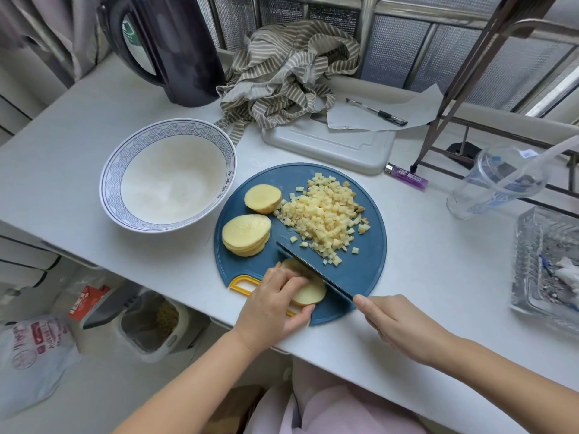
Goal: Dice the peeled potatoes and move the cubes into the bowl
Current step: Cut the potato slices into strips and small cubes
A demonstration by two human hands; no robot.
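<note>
A round blue cutting board (360, 270) lies near the table's front edge. A pile of small potato cubes (326, 216) covers its far right part. A potato chunk (262, 198) and a stack of potato slices (246, 234) sit on its left side. My left hand (275, 305) presses down on more potato slices (308, 292) at the board's near edge. My right hand (394, 327) grips a dark knife (313, 270) whose blade rests across those slices. A white bowl (116, 170) with a blue patterned rim stands left of the board, with no potato in it.
A dark kettle (175, 48) and a striped cloth (288, 73) stand at the back. A white board (332, 145) with paper and a pen (376, 111) lies behind the blue one. A purple lighter (405, 176), a plastic cup (498, 183) and a glass tray (545, 267) sit to the right.
</note>
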